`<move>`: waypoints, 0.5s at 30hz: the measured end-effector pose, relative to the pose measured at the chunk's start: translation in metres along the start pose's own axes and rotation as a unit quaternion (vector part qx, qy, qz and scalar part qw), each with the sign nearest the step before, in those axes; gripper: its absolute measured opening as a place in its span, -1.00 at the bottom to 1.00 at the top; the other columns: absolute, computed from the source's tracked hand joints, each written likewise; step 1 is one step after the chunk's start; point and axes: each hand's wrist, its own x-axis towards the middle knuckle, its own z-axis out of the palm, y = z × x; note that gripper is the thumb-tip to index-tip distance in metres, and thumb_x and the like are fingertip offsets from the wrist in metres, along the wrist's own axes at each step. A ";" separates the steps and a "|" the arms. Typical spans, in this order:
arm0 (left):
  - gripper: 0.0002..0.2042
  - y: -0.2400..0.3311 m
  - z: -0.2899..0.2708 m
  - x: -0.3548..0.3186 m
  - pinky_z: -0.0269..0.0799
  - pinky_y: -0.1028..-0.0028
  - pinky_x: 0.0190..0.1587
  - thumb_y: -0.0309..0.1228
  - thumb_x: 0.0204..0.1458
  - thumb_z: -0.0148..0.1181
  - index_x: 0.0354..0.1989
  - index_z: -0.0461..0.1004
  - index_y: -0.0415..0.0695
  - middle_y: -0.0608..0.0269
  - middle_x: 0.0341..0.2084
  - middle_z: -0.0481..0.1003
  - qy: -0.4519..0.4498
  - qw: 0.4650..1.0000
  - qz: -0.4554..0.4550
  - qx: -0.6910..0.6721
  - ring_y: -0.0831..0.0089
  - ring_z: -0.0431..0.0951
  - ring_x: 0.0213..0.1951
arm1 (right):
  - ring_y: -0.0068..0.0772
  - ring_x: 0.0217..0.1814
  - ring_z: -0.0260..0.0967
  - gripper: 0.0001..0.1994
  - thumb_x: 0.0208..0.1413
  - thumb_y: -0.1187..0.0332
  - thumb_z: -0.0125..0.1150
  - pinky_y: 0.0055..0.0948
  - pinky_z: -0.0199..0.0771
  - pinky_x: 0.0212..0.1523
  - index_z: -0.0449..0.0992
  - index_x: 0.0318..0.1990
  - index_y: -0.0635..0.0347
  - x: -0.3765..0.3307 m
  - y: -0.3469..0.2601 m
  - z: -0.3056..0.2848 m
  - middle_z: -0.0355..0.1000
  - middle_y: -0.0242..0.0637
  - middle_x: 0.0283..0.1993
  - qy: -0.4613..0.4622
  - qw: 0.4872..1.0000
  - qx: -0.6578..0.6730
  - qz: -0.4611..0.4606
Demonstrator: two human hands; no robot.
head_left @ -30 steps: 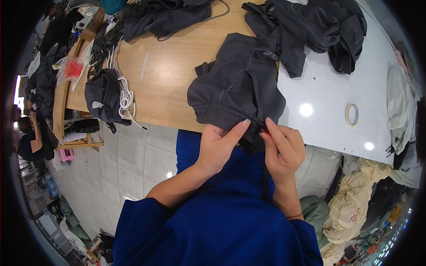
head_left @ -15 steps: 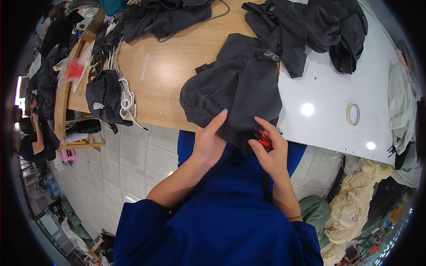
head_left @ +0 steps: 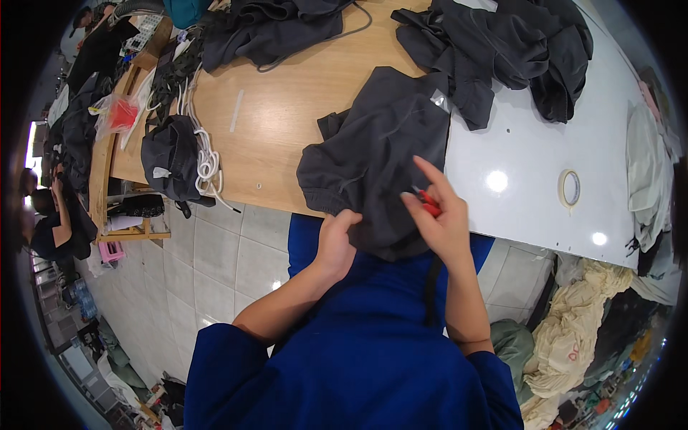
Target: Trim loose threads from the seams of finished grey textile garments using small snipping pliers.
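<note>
Dark grey garment [head_left: 380,154] across wooden table [head_left: 287,107] edge above tiled floor [head_left: 193,265]

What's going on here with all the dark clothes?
A person in blue stands at a table, working on a dark grey garment that hangs over its near edge. The left hand grips the hem, while the right hand holds a small red tool against the cloth. More dark garments lie piled further back.

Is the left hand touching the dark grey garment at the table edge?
Touching. The head view shows the left hand gripping the hem of the dark grey garment, fingers curled into the fabric.
</note>
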 end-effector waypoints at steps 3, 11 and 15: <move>-0.64 0.016 0.023 0.000 0.31 0.45 -0.01 -0.33 0.09 0.06 0.04 0.29 -0.19 0.23 -0.09 0.40 -0.026 0.998 -0.035 -0.055 0.44 0.40 -0.03 | -0.15 -0.49 0.43 -0.50 -0.10 0.22 0.26 -0.35 0.39 -0.47 0.38 0.09 -0.18 0.004 0.016 0.024 0.43 -0.21 -0.56 -0.037 0.984 -0.138 -0.102; -0.64 0.033 0.022 0.022 0.40 0.51 -0.13 -0.50 -0.05 0.24 -0.04 0.37 -0.22 0.21 -0.18 0.45 -0.016 0.992 -0.076 0.101 0.51 0.47 -0.16 | -0.42 -0.27 0.52 -0.63 -0.08 0.44 0.26 -0.57 0.44 -0.23 0.47 -0.04 0.20 -0.020 0.032 0.034 0.52 -0.14 -0.27 -0.100 0.990 -0.043 -0.094; -0.67 0.033 0.028 0.017 0.40 0.48 -0.09 -0.55 -0.02 0.18 -0.04 0.36 -0.23 0.21 -0.16 0.45 -0.068 0.996 0.002 0.059 0.47 0.47 -0.15 | -0.53 -0.45 0.37 -0.56 -0.06 0.44 0.21 -0.59 0.32 -0.41 0.37 0.06 0.15 -0.027 0.014 0.015 0.43 -0.25 -0.39 -0.063 0.989 0.108 -0.083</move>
